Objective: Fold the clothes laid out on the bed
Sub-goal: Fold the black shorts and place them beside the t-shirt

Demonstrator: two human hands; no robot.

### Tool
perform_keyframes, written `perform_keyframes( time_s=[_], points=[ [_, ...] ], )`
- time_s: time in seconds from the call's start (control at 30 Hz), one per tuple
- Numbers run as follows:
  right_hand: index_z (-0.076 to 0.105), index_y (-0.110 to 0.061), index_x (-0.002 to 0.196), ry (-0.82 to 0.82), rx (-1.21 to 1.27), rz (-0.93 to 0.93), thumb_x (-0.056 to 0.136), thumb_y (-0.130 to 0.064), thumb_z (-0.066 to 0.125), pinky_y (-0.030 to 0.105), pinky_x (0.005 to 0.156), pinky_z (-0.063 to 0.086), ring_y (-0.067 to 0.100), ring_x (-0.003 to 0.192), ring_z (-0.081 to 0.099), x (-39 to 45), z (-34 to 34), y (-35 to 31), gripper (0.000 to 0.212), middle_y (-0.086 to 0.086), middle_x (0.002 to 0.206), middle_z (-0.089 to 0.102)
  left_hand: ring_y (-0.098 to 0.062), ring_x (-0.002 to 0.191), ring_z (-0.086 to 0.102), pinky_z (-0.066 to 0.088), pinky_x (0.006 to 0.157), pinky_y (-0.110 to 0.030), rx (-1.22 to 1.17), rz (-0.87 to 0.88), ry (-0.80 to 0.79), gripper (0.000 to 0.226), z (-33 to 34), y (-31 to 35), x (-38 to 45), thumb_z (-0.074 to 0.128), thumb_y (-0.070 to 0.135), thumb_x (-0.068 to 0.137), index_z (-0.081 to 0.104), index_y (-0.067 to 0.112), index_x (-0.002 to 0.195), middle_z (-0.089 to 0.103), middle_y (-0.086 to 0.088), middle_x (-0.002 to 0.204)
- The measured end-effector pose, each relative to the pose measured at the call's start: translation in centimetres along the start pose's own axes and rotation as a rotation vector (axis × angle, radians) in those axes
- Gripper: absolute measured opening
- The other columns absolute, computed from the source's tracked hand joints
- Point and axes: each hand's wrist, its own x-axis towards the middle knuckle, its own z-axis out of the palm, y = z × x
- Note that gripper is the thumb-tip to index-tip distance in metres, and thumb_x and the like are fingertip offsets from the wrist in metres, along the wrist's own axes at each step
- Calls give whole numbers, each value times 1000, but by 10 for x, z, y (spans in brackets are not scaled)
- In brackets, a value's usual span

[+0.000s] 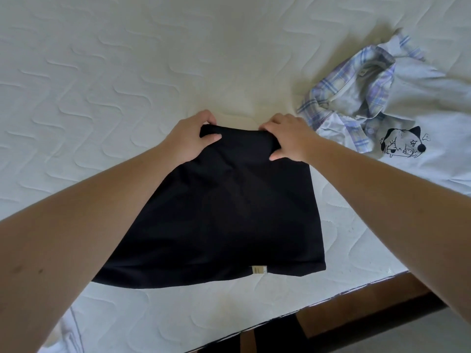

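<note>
Gripping the black garment's (224,207) far edge, left hand (190,141) and right hand (289,141) pinched its corners; its length ran back toward the person, suggesting a fold toward them.

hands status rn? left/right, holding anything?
Left hand: closed, gripping the far left corner of the black garment.
Right hand: closed, gripping the far right corner of the same garment.

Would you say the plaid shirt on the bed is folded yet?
No. The plaid shirt lies crumpled, collar open, beside a light cartoon-print garment.
</note>
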Motion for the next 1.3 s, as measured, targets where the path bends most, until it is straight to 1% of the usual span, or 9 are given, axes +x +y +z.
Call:
perform_keyframes(
  time_s=[0.1, 0.23, 0.33, 0.47, 0.57, 0.73, 1.07, 1.17, 1.3],
  points=[
    [60, -18, 122, 106, -38, 3, 86, -28, 72, 41, 93, 39, 30, 110, 54, -3, -2, 9, 39, 7, 114, 59, -7, 78, 59, 46, 68, -21, -22, 42, 1, 25, -4, 5, -14, 68, 41, 88, 51, 34, 104, 62, 12, 88],
    [63, -5, 108, 278, 33, -85, 88, -4, 63, 44, 74, 48, 33, 96, 54, -35, 3, 9, 20, 14, 103, 54, -13, 95, 62, 45, 84, -25, -31, 52, -52, 41, -7, 4, -32, 80, 28, 79, 61, 31, 115, 67, 7, 105],
    [62, 0, 108, 327, 7, -125, 82, 11, 55, 44, 69, 48, 36, 95, 51, -60, 13, 4, 29, 19, 105, 52, -19, 101, 60, 43, 87, -26, 152, 108, -57, 31, 0, -2, -51, 75, 14, 82, 68, 20, 112, 66, 1, 108],
    [65, 3, 108, 429, -65, -183, 69, 22, 63, 46, 61, 53, 41, 86, 56, -87, 33, -5, 43, 23, 100, 57, -26, 104, 57, 47, 91, -37, 234, 269, 61, 29, 15, -11, -82, 66, -1, 83, 69, 11, 109, 64, -6, 109],
    [68, 1, 105, 479, -144, -219, 63, 20, 70, 42, 67, 52, 38, 78, 57, -103, 55, -12, 46, 21, 97, 61, -31, 103, 57, 49, 90, -44, 364, 362, 176, 32, 30, -24, -108, 65, -3, 83, 69, 9, 112, 65, -8, 108],
    [68, -7, 115, 487, -269, -183, 63, 13, 73, 43, 74, 47, 36, 84, 58, -130, 93, -17, 57, 14, 101, 64, -31, 95, 61, 46, 85, -47, 523, 442, 296, 30, 57, -53, -141, 68, 7, 86, 73, 19, 113, 67, -5, 101],
    [65, -9, 125, 410, -258, -26, 72, 8, 73, 47, 84, 48, 38, 95, 59, -152, 114, -40, 57, 13, 111, 66, -31, 109, 59, 45, 90, -47, 627, 389, 270, 38, 66, -66, -158, 65, 14, 90, 66, 22, 127, 63, -8, 117],
    [64, -10, 126, 388, -250, 18, 73, 7, 73, 46, 84, 47, 37, 96, 58, -155, 114, -43, 57, 12, 112, 65, -30, 102, 61, 46, 87, -46, 628, 428, 260, 35, 66, -65, -161, 67, 15, 89, 67, 21, 124, 64, -8, 112],
    [71, -7, 111, 478, -191, 12, 63, 13, 77, 46, 78, 49, 39, 87, 60, -156, 114, -40, 52, 13, 98, 67, -28, 91, 62, 47, 87, -44, 580, 476, 277, 30, 65, -64, -163, 70, 12, 87, 71, 19, 116, 66, -6, 99]
  ],
)
